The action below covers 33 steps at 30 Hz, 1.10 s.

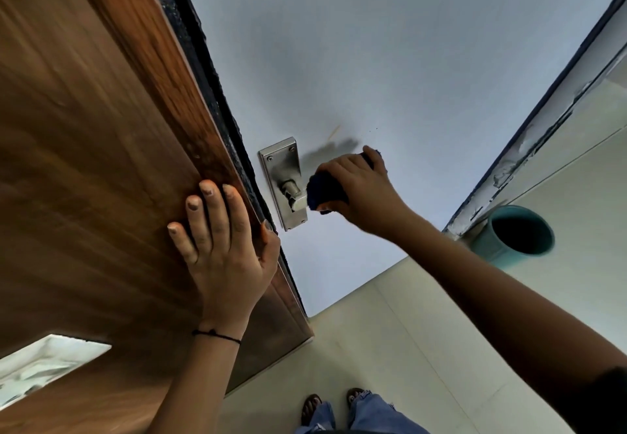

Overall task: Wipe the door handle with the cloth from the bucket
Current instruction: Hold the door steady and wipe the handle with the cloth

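A silver door handle [296, 198] on a steel backplate [281, 165] is fixed to the pale blue face of the door [390, 70]. My right hand [364, 189] is wrapped around the lever with a dark blue cloth [322, 189] bunched in it; the cloth covers most of the lever and only its base shows. My left hand [220, 243] lies flat with fingers spread on the brown wooden side of the door [84, 148], thumb hooked over the door's edge. A teal bucket [519, 233] stands on the floor to the right.
The door's dark edge [217, 94] runs diagonally from the top down to the floor. A worn white door frame [543, 121] rises at the right beside the bucket. Pale floor tiles [390, 348] lie below, with my two sandalled feet [332, 406] near the bottom edge.
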### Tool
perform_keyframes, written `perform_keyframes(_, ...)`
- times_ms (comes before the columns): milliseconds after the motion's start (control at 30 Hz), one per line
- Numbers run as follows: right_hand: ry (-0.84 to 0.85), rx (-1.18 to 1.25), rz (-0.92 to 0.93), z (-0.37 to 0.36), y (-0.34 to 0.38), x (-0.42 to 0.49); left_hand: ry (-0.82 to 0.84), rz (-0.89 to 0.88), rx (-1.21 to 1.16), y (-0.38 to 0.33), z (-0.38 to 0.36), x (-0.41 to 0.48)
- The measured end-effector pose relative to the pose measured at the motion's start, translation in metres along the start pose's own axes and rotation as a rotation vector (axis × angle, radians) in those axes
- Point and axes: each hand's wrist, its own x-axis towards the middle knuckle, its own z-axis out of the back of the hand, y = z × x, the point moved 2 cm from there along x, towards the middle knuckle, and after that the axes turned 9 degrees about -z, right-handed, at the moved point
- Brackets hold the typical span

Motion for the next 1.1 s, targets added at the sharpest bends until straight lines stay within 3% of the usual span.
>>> perform_keyframes(133,0.128,0.042,-0.081,0.013,-0.025,0.011,0.016,-0.002,0.014,0.001,0.000,0.000)
perform_keyframes(300,0.236,0.281,-0.204,0.018,-0.040,0.014,0.027,-0.005,0.017,0.000,0.002,0.002)
perform_keyframes(500,0.213,0.880,-0.415,0.002,-0.055,-0.003,0.055,-0.020,0.021,0.001,0.003,0.001)
perform_keyframes(667,0.088,1.610,-0.611,-0.047,-0.030,-0.020,0.061,-0.016,0.010,0.001,0.002,0.001)
perform_keyframes(833,-0.066,2.257,-0.674,-0.075,0.008,-0.015,0.056,-0.045,0.017,0.000,0.004,0.000)
perform_keyframes(1100,-0.001,2.372,-0.680,-0.083,0.047,-0.023,0.050,-0.034,0.014,0.001,0.005,0.001)
